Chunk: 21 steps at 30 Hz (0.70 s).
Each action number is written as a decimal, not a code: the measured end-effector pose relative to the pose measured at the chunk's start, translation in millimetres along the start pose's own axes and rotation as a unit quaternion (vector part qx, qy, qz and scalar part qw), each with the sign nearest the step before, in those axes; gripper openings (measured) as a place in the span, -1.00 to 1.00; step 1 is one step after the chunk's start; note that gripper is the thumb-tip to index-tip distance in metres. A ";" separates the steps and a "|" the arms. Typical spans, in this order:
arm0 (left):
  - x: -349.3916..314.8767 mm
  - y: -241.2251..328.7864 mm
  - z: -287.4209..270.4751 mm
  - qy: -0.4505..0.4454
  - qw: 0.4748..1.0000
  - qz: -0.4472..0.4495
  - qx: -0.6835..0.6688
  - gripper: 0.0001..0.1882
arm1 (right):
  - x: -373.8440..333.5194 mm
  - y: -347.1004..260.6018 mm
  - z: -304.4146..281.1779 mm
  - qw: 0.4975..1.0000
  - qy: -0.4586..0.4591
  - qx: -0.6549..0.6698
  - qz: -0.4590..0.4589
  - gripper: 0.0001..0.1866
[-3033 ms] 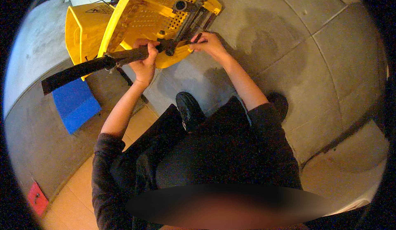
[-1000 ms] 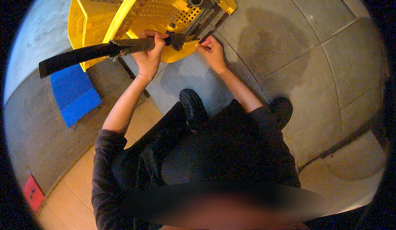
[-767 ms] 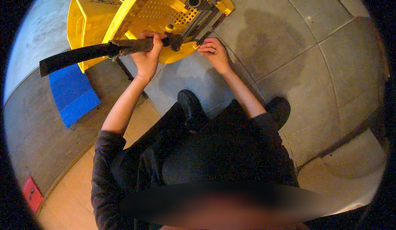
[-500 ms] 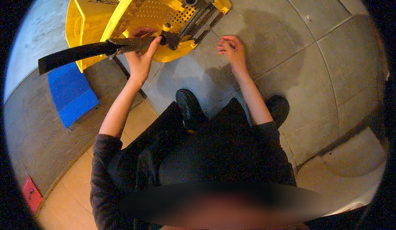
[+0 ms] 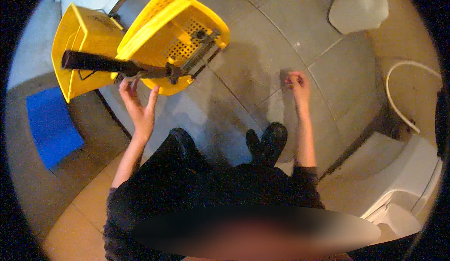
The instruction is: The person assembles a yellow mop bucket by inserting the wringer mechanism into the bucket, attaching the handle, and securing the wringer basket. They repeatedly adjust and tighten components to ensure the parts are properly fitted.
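A yellow mop wringer (image 5: 161,29) with a perforated basket and metal bars stands at the upper left, next to a yellow bucket (image 5: 89,36). Across them lies the wringer's lever, with its thick black handle (image 5: 96,62) pointing left. My left hand (image 5: 140,111) is just below the lever, thumb and fingers spread around nothing. Whether its fingertips touch the lever I cannot tell. Out to the right, my right hand (image 5: 300,85) hovers over the grey floor with its fingers loosely curled in, and no object shows in it.
A blue panel (image 5: 54,127) lies at the left. Grey floor tiles (image 5: 262,31) spread ahead of my black shoes (image 5: 272,141). White rounded fixtures stand at the upper right (image 5: 358,8) and lower right (image 5: 398,181), with a pale hose (image 5: 391,85) between them.
My left hand has come off the lever and opened below it. My right hand has moved right and lower in view. The view has shifted, showing more at the right.
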<state>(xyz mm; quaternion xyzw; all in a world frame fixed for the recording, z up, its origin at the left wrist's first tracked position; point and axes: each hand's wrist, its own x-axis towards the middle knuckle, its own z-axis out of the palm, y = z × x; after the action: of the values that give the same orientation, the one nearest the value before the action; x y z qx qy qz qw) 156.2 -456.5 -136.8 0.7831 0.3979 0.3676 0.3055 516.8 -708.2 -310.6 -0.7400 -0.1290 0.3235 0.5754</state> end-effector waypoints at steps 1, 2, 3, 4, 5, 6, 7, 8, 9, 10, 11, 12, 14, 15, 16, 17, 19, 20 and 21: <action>-2.7 -1.2 -2.8 0.007 1.000 0.014 0.001 -0.32 | 5.2 -19.9 -8.9 0.997 -0.012 -0.077 0.002 -0.80; -6.3 -3.3 -2.7 0.034 0.998 0.054 0.030 -0.35 | 15.2 -43.0 -18.4 0.986 -0.079 -0.142 -0.045 -0.79; -8.9 -4.4 -3.6 0.052 0.995 0.070 0.042 -0.36 | 26.8 -71.7 -23.7 0.964 -0.100 -0.246 -0.022 -0.78; -12.4 -6.5 -4.1 0.063 0.992 0.093 0.058 -0.38 | 36.2 -99.8 -21.7 0.926 -0.166 -0.326 -0.093 -0.78; -15.4 -6.9 -3.0 0.077 0.991 0.089 0.071 -0.39 | 45.9 -131.9 -20.5 0.874 -0.205 -0.422 -0.128 -0.78; -19.3 -8.4 -1.8 0.095 0.990 0.078 0.072 -0.48 | 51.8 -164.2 -14.1 0.809 -0.245 -0.509 -0.159 -0.78; -23.9 -7.1 0.9 0.092 0.988 0.082 0.090 -0.51 | 53.8 -193.9 -6.1 0.768 -0.261 -0.552 -0.193 -0.78; -27.7 -7.6 3.2 0.092 0.989 0.058 0.104 -0.53 | 55.6 -221.9 11.6 0.721 -0.280 -0.591 -0.227 -0.79; -32.5 -6.2 5.6 0.100 0.987 0.046 0.116 -0.55 | 52.6 -246.8 31.4 0.671 -0.297 -0.619 -0.280 -0.79; -35.3 -5.9 9.7 0.108 0.989 0.019 0.098 -0.61 | 45.5 -267.6 53.9 0.647 -0.302 -0.643 -0.279 -0.80; -38.8 -4.3 12.1 0.104 0.990 0.015 0.095 -0.61 | 35.5 -284.5 80.2 0.625 -0.304 -0.656 -0.295 -0.82; -40.6 -2.9 14.8 0.097 0.990 0.017 0.096 -0.60 | 23.9 -298.6 107.2 0.607 -0.307 -0.646 -0.346 -0.83; -41.5 0.0 17.8 0.083 0.992 0.023 0.094 -0.55 | -4.0 -315.0 157.3 0.557 -0.143 -0.622 -0.531 -0.81; -40.6 1.3 18.7 0.076 0.992 0.026 0.102 -0.53 | -11.3 -323.0 178.1 0.549 -0.106 -0.551 -0.619 -0.79; -38.1 2.3 20.3 0.075 0.991 0.033 0.106 -0.50 | -16.1 -327.4 196.0 0.524 -0.064 -0.462 -0.713 -0.77; -35.0 2.5 21.6 0.077 0.990 0.047 0.110 -0.48 | -17.0 -327.4 216.3 0.492 -0.022 -0.422 -0.761 -0.72; -25.5 0.2 24.5 0.053 0.985 0.057 0.153 -0.42 | -15.5 -326.6 244.9 0.398 0.069 -0.308 -0.861 -0.58; -19.5 -1.6 26.6 0.028 0.982 0.048 0.181 -0.39 | -15.4 -324.6 244.3 0.427 -0.015 -0.353 -0.832 -0.54; -13.0 -6.0 28.5 0.023 0.979 0.076 0.188 -0.38 | -14.2 -321.4 243.9 0.452 -0.097 -0.393 -0.795 -0.49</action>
<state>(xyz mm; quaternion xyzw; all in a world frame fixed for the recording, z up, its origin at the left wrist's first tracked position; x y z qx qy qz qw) 171.8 -469.8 -161.2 0.8462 0.4058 0.3260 0.1144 411.3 -431.0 -36.7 -0.4263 -0.8298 -0.2899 0.2136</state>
